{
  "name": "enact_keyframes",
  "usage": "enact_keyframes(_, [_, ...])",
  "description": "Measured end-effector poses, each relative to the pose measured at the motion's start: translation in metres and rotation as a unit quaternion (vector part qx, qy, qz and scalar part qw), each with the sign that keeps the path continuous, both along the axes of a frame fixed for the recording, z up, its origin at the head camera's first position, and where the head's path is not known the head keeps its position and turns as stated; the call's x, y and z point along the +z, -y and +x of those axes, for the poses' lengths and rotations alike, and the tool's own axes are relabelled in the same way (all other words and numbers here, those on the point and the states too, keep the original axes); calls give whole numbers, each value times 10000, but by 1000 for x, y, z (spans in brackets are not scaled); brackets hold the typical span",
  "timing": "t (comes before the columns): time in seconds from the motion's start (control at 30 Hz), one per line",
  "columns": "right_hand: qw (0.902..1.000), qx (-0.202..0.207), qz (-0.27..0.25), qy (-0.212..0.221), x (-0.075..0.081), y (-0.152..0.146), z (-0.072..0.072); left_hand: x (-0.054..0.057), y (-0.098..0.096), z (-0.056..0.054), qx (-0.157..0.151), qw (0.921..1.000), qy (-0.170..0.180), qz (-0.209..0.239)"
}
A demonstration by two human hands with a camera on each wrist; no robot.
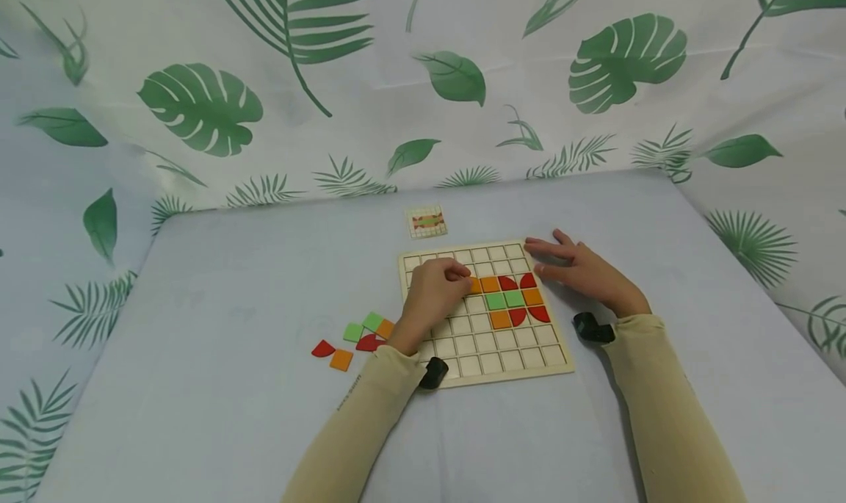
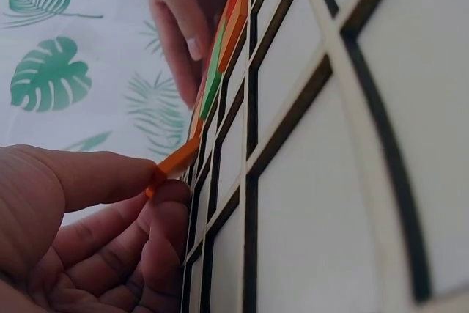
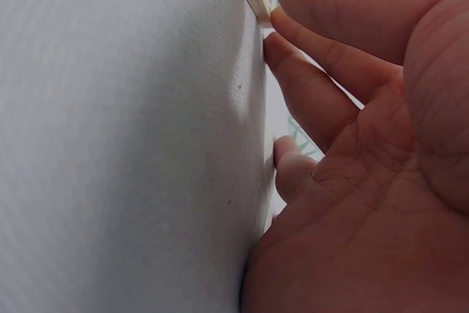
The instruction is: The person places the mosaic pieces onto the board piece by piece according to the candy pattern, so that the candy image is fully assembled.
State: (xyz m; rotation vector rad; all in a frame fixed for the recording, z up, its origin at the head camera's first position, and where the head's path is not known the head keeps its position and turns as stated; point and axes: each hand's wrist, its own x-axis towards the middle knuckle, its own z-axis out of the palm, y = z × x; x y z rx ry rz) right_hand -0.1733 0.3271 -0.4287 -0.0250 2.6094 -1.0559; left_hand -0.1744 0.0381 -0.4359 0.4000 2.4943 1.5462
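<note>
A square wooden grid board (image 1: 463,345) lies mid-table, with orange and green square tiles and red quarter-round tiles set in cells on its right half. Over its upper middle, my left hand (image 1: 432,294) pinches an orange square tile (image 2: 176,160) between thumb and finger. In the left wrist view that tile is tilted against the board, beside the row of placed tiles. My right hand (image 1: 584,268) rests at the board's right edge, fingers loosely extended and touching the rim; its palm (image 3: 366,203) shows in the right wrist view. The left hand hides some cells.
Left of the board lie loose tiles: green squares (image 1: 353,332), an orange square (image 1: 341,360) and a red quarter-round (image 1: 322,349), some partly behind the left wrist. A small pattern card (image 1: 427,222) lies beyond the board. A leaf-printed cloth (image 1: 370,121) hangs behind the table.
</note>
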Motion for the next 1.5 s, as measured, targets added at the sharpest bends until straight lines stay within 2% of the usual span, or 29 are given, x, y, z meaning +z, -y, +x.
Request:
enact_keyframes(0.33, [10000,-15,-3,4,1,1,0,1,-6,2,135,9998,-57,-106])
enact_keyframes(0.83, [10000,18,34,-19,1,1,-1,-2,-8,5,108,9979,-465,-442])
enact_keyframes(1.03, [10000,21,30,4,3,1,1,0,1,2,64,9998,-173,-51])
enact_keyframes(1.2, [10000,0,42,17,5,0,3,7,12,-4,-292,9985,205,410])
enact_keyframes(1.33, [10000,-12,22,29,5,0,4,15,19,-7,-690,9927,598,789])
enact_keyframes(1.5, [10000,-8,-62,39,4,1,3,26,31,-7,-1029,9878,702,931])
